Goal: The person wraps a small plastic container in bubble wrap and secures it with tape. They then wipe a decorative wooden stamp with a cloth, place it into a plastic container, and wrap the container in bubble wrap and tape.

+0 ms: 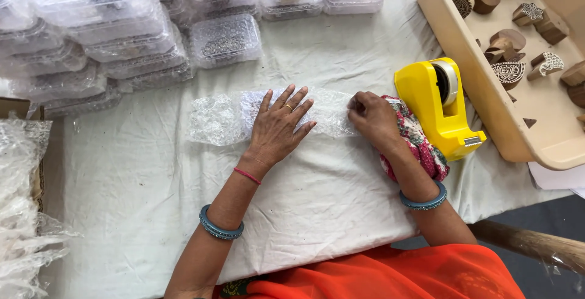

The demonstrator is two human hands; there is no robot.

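You wear a blue bangle on each wrist, a red thread and gold ring on your left hand (277,129), orange clothing.

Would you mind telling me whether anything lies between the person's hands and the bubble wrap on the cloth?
Nothing visible does. The left hand already lies flat on the bubble wrap, and the right hand pinches its right end, beside the yellow tape dispenser.
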